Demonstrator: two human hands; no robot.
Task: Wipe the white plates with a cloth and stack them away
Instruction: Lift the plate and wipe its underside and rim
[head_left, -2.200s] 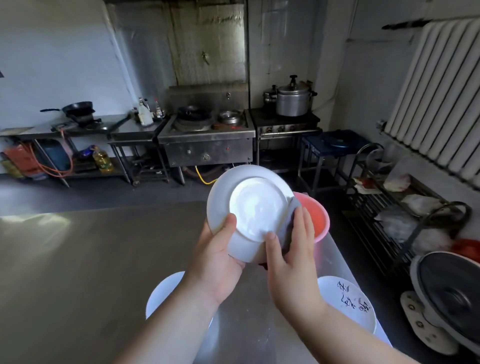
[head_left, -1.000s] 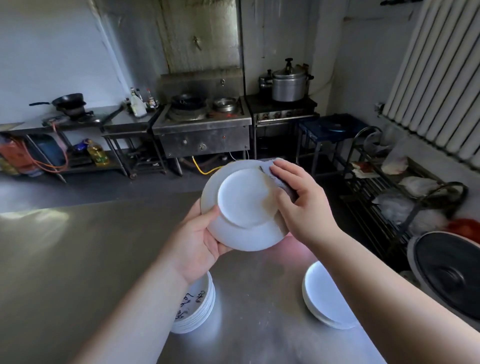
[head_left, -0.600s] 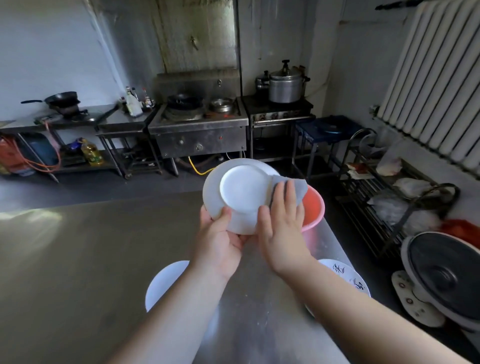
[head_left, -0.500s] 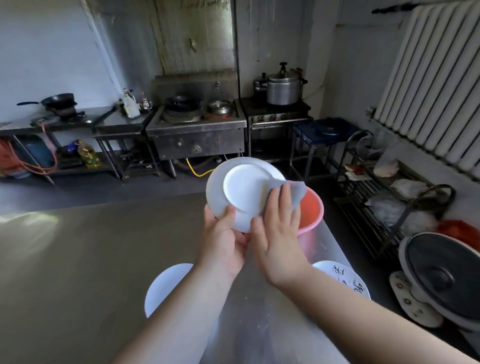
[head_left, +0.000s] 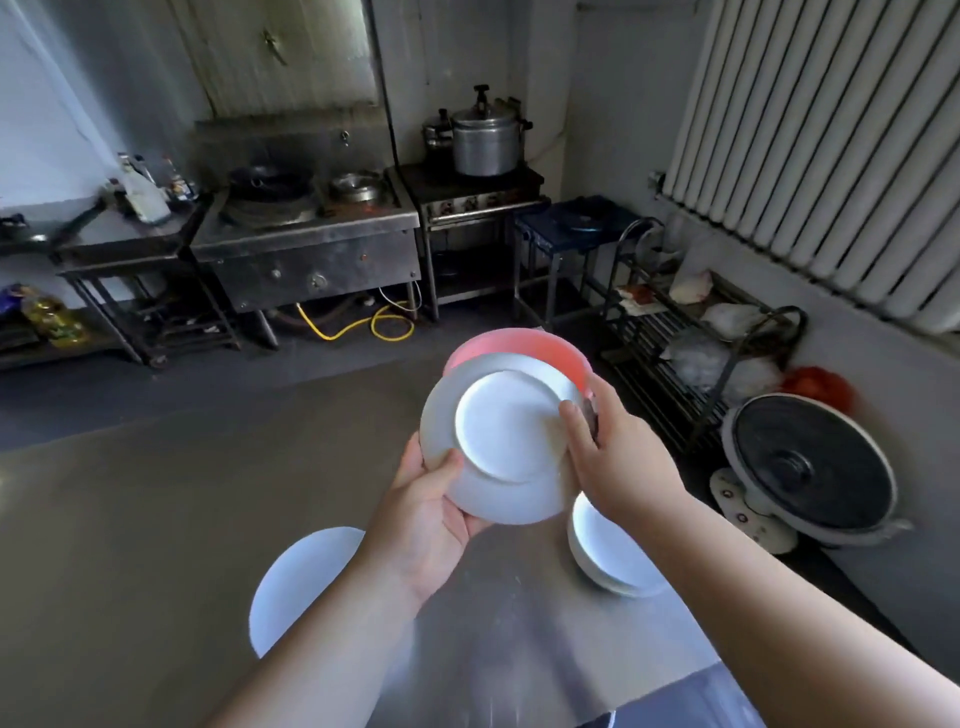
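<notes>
Two-handed grip: white plate (head_left: 506, 431) held tilted, underside toward camera.
left hand (head_left: 431, 514): clasps lower-left rim.
right hand (head_left: 618, 457): pinches right rim.
behind grip: pink basin (head_left: 519, 345).
below grip: plate stack (head_left: 608, 551), steel table (head_left: 130, 519).

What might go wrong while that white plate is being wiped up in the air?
The round white plate is held above the shiny steel table, gripped only at its lower rim by the left hand; a slip could break it. The right hand presses the grey cloth on the right rim, which might twist the plate loose. The stack of white plates sits near the table's right edge, where a forearm could knock it off.
</notes>
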